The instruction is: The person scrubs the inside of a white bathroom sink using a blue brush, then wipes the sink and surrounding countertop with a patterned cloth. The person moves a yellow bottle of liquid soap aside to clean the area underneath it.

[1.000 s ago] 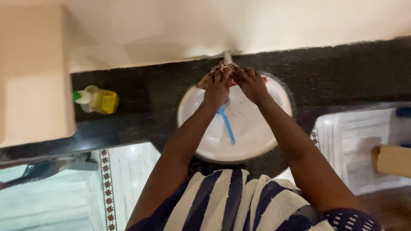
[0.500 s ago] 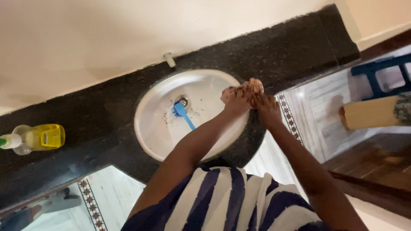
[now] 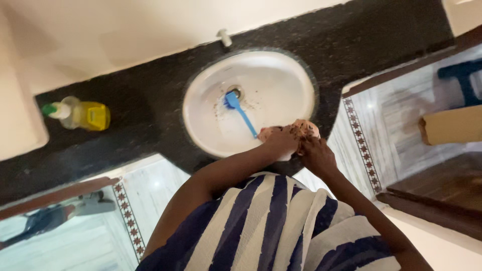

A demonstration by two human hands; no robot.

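Pink, speckled wet cloth (image 3: 296, 128) looks soft and limp, bunched at the white oval sink's (image 3: 281, 65) near rim. Left hand (image 3: 282, 140) and right hand (image 3: 315, 154) each close a grip around its wadded middle, the best hold.

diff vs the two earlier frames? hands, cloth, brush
Both hands, left hand and right hand, carried the wadded patterned cloth from under the tap to the sink rim nearest the person, grip unchanged. The blue brush stays lying in the basin and the yellow bottle stays on the dark counter.

Both hands (image 3: 300, 145) clutch wet cloth (image 3: 296, 129) at sink (image 3: 281, 80) rim.
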